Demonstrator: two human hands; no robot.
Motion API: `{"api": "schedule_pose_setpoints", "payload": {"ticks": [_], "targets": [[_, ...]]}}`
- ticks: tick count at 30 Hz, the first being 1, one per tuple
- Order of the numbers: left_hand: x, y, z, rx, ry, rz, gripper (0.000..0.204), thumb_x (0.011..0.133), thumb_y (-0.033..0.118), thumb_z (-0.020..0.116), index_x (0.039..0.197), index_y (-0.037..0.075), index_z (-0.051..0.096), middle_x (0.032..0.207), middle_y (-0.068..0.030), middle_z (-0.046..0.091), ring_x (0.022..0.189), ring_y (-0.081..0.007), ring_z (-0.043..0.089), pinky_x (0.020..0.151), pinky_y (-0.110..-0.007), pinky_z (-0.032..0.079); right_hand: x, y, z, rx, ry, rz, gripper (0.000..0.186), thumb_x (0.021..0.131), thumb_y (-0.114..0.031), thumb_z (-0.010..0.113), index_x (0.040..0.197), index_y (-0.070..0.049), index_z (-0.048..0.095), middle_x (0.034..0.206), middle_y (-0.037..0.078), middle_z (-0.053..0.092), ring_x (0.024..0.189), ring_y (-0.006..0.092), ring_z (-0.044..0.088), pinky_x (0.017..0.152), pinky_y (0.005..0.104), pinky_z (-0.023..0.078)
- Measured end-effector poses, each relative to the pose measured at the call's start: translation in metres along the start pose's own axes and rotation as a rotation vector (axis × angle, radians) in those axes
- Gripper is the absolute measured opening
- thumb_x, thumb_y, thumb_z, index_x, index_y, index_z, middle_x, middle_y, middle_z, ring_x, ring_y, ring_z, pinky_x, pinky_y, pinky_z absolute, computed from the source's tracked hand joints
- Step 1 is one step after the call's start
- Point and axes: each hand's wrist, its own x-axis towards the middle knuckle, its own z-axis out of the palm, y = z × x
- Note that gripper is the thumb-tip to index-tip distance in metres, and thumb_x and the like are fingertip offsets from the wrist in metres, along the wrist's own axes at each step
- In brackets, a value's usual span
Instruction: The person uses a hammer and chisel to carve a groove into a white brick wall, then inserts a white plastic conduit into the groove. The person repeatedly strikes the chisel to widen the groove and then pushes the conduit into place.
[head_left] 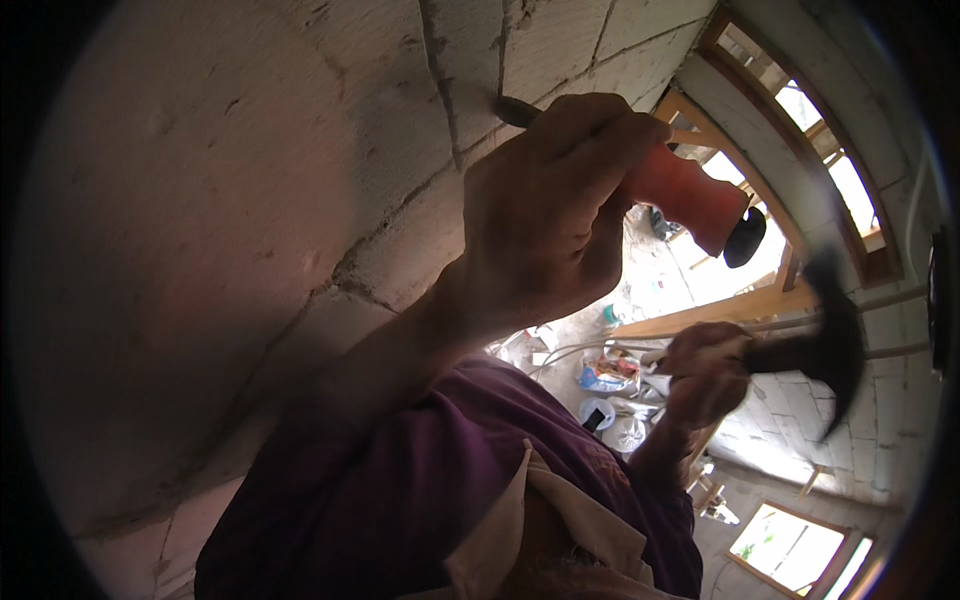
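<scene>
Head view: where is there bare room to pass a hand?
Free: the pale block wall, left of the left hand and its red-gripped chisel. An apparent gap also separates the chisel's black end from the dark-headed hammer in the right hand. Crowded: below, around the white bucket and white-and-blue bag.

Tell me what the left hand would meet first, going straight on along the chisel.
Probably the block wall: the left hand grips a red-handled chisel whose dark tip points at it, though whether they touch is unclear.

One red-handled chisel [688,196], one hammer [815,353], one purple shirt [390,480], one beige collar [492,532]
</scene>
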Motion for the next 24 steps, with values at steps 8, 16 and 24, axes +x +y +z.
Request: {"api": "schedule_pose_setpoints", "payload": {"ticks": [8,16,24], "targets": [[0.0,0.0,-0.004,0.002,-0.022,-0.019,0.031,0.083,-0.007,0.065,0.114,-0.004,0.067,0.1,-0.0151,0.066,0.083,-0.0169,0.068,0.058,-0.025,0.054,0.014,0.004,0.018,-0.212,0.02,-0.149,0.042,0.099,-0.037,0.057,0.11,0.002,0.047,0.069,0.01,0.056,0.056,0.0178,0.054,0.049,0.0304,0.044],[-0.004,-0.002,-0.012,0.021,-0.084,-0.014,0.03,0.082,-0.006,0.064,0.112,-0.003,0.068,0.094,-0.0155,0.069,0.083,-0.023,0.069,0.067,-0.033,0.057,0.016,0.006,0.022,-0.3,-0.073,-0.133,0.044,0.098,-0.039,0.059,0.105,0.002,0.048,0.072,0.01,0.054,0.051,0.0148,0.051,0.044,0.0275,0.043],[-0.018,0.002,-0.009,0.015,-0.105,0.006,0.031,0.08,-0.01,0.058,0.108,-0.005,0.068,0.096,-0.0155,0.067,0.08,-0.022,0.067,0.064,-0.031,0.056,0.017,-0.001,0.029,-0.05,0.127,0.048,0.049,0.102,-0.048,0.047,0.105,0.0,0.046,0.068,0.011,0.05,0.05,0.0173,0.05,0.041,0.0269,0.041]]}}
